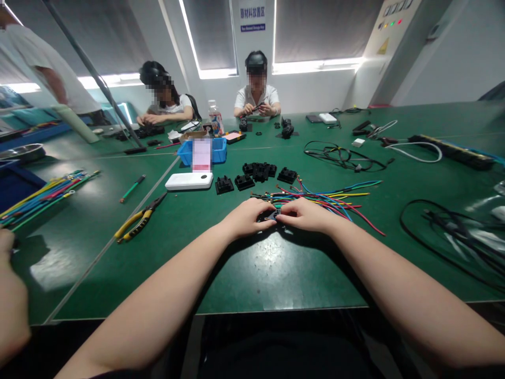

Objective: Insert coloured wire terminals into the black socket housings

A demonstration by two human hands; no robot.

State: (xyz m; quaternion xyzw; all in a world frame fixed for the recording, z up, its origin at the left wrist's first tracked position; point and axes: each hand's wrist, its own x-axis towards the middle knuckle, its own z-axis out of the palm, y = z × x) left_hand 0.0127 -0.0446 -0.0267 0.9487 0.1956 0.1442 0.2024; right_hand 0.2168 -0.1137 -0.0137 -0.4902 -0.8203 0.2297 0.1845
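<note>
My left hand and my right hand meet near the middle of the green table. Between their fingertips they grip a small black part, largely covered by the fingers. Just beyond my hands lies a loose bundle of coloured wires, red, blue, yellow and green, spreading to the right. Behind the wires sit several black plastic parts in a cluster.
Yellow-handled pliers, a white power bank and a blue bin are on the left. Black cables coil at the right. Another person's arm enters at the left edge; two people sit across the table.
</note>
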